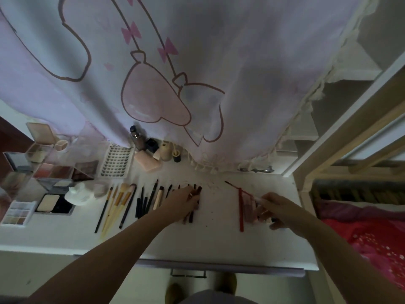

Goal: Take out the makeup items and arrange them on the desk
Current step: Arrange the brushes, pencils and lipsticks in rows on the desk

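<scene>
On the white desk (219, 242) lies a row of makeup brushes (116, 205) and dark pencils (144, 200). My left hand (182, 202) rests over the right end of that row, fingers on a dark reddish pencil (197, 194). My right hand (276, 209) is closed around a small pale item above a clear pouch (249, 207), beside a red pencil (240, 209). Palettes (52, 172), a compact (54, 204) and a lash tray (116, 161) lie at the left. Bottles (137, 137) stand at the back.
A pale curtain with a pink cartoon print (175, 73) hangs over the back of the desk. A wooden bed frame (341, 150) and red bedding (372, 233) are at the right. A drawer handle (188, 274) sits under the front edge.
</scene>
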The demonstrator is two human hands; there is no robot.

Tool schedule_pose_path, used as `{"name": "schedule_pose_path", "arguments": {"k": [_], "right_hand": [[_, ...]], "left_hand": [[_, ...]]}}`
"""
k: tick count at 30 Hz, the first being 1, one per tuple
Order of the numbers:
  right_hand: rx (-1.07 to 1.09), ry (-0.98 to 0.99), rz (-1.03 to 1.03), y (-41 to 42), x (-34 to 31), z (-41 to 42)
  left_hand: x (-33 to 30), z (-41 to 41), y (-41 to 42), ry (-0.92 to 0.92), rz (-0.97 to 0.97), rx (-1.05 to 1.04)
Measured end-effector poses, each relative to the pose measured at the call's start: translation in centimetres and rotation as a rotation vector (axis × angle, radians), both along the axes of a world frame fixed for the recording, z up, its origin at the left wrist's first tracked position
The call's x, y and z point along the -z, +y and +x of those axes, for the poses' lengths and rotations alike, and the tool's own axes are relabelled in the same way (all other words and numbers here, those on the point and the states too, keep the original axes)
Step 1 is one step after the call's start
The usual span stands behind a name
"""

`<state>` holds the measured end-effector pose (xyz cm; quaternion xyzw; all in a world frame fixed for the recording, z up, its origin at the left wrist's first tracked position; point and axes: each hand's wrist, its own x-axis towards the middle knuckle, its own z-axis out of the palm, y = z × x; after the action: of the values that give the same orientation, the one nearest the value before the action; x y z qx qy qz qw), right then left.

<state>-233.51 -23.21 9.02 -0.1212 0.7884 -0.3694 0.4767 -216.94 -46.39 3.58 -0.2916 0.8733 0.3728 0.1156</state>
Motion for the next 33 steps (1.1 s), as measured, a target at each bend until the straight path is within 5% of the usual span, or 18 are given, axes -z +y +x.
{"name": "schedule_pose_path", "arguments": {"k": [4,8,15,26,33], "right_hand": [[-0.064,0.016,0.083,-3.3,3.6,5.1],[-0.195,0.339,0.227,-6.6,7.9,9.3],[-0.341,0.544,0.388,-10.4,10.3,10.8],[-0.408,0.848,0.354,-8.2,8.1,5.0],[-0.478,0.881,0.465,-7.8,8.5,-3.0]], "left_hand": [[1.1,-3.2,0.7,-0.109,-0.095,-0.054],[2.2,-4.8,1.1,-0.177,-0.307,0.019],[3.9,-4.6,0.8,-0.307,-0.557,0.130],[3.2,-4.3,1.7,-0.086,-0.566,0.145],[4.6,-8.0,9.4,-0.020,-0.362,0.172]]}}
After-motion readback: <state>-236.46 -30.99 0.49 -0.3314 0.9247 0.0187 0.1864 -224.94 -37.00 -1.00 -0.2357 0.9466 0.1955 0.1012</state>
